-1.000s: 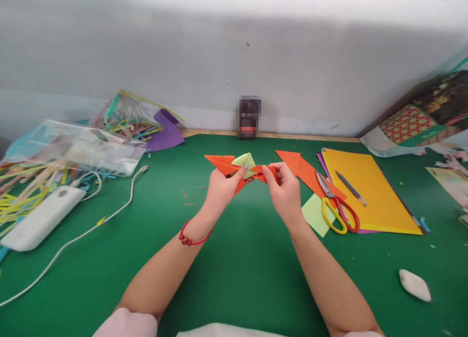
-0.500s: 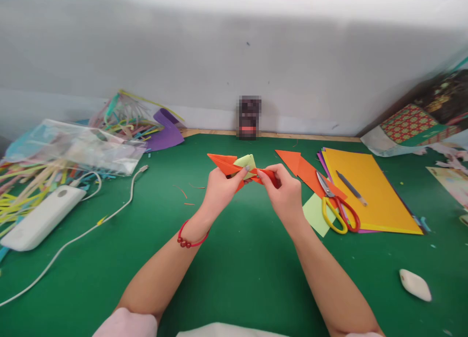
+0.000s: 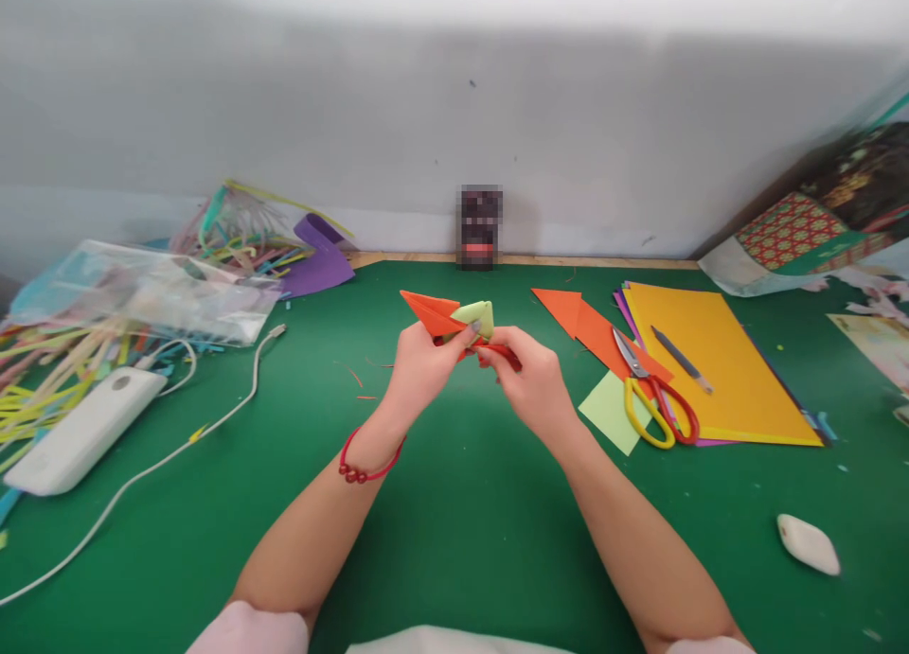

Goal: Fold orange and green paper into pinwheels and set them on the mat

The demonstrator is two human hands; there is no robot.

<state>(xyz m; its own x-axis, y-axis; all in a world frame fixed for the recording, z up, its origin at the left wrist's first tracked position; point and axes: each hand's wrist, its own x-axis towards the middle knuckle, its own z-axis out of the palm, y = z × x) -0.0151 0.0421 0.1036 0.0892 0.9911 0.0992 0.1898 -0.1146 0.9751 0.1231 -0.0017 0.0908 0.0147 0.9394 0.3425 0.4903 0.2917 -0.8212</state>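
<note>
A folded paper piece [image 3: 431,310], orange with a pale green section [image 3: 483,315], is held above the middle of the green table. My left hand [image 3: 426,361] pinches it from the left, its thumb lying across the join of the two colours. The orange part ends in a point toward the left. On the other side my right hand [image 3: 529,375] has its fingers closed on a red-orange portion of the same folded paper, close against the left fingertips. The fingers hide much of the lower part.
Scissors [image 3: 641,378], orange paper [image 3: 597,327], a pale green square [image 3: 614,413] and a pen [image 3: 680,359] on yellow sheets [image 3: 739,389] lie right. A white case [image 3: 808,543] sits nearer. Left are a power bank [image 3: 85,432], cable [image 3: 241,403] and paper strips [image 3: 43,389].
My right hand has shifted slightly left and closer to my left hand. The red-orange portion it holds now shows less, tucked in near the green section. The left hand keeps its grip.
</note>
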